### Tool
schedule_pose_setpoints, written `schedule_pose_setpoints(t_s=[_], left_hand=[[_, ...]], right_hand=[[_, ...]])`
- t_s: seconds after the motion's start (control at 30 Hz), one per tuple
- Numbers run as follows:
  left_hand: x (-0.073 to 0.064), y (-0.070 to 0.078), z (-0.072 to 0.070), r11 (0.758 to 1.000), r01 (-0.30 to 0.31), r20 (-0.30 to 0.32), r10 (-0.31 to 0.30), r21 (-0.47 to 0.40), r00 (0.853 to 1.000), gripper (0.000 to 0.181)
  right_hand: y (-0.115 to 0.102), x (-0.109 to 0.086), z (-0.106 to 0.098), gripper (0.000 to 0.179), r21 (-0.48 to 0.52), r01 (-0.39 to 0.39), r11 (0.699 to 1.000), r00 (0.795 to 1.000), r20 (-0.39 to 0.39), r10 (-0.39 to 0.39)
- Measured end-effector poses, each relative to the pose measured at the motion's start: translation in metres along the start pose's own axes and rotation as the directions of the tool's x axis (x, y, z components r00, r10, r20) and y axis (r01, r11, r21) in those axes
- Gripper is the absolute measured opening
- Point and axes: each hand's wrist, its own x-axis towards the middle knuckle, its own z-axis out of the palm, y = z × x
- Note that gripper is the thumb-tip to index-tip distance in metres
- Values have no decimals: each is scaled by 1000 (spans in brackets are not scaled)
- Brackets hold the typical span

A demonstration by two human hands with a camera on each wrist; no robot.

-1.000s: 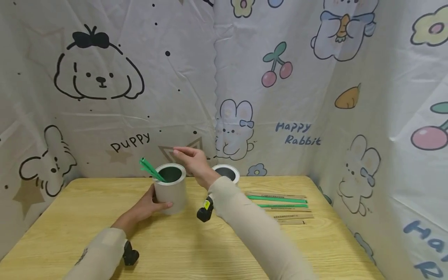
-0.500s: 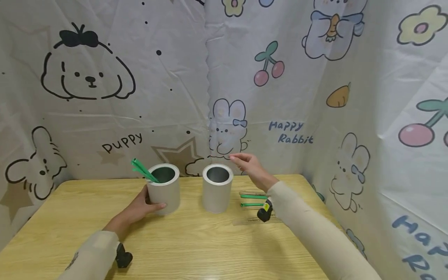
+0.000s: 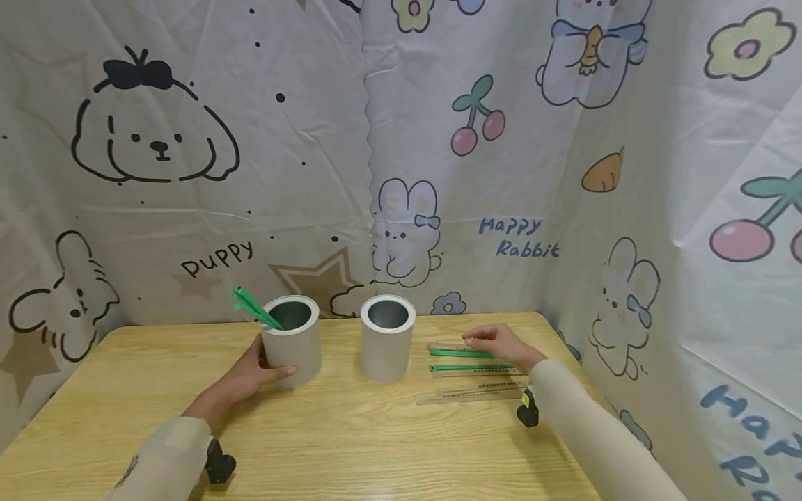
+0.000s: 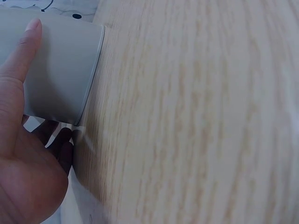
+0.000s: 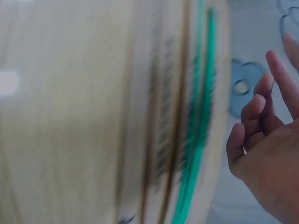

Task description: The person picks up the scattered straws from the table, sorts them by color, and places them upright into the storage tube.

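My left hand (image 3: pixel 250 372) grips the left white cup (image 3: pixel 301 355) low on its side, thumb across the front. That thumb also shows along the cup wall (image 4: pixel 65 60) in the left wrist view. Green straws (image 3: pixel 253 306) lean out of this cup over its left rim. Over the far side of a row of wrapped straws (image 3: pixel 482 393) hovers my right hand (image 3: pixel 504 344), fingers loosely bent and holding nothing. Two straws in the row are green (image 3: pixel 470 366); several others look pale or brownish. In the right wrist view the green straw (image 5: pixel 205 93) lies apart from the fingers.
A second white cup (image 3: pixel 387 348) stands upright between the left cup and the straws. Everything rests on a wood-grain table (image 3: pixel 351 445). A printed curtain (image 3: pixel 313 174) hangs behind the table's back edge and along the right side.
My right hand has moved from beside the left cup, past the second cup, rightward and down over the straws. My left hand stays on its cup. The view has shifted slightly.
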Motion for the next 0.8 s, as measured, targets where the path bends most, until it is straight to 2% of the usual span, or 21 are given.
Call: schedule_pose_setpoints(t_s=[0.13,0.3,0.57,0.8], left_hand=[[-2,-1,0,1000,6,-3,-6,11,1000,101],[-4,-1,0,1000,14,3,-14,3,1000,100],[-3,-1,0,1000,11,9,-11,-2,1000,100],[0,-1,1,1000,0,8,0,-4,1000,99]], right_hand=[[20,-5,2,32,-63,-1,998,1000,-22,0],[35,-9,8,20,-85,-1,996,999,-40,-2],[37,-12,14,12,-148,32,988,997,-59,-41],[35,-11,12,8,-158,31,987,997,-68,-43]])
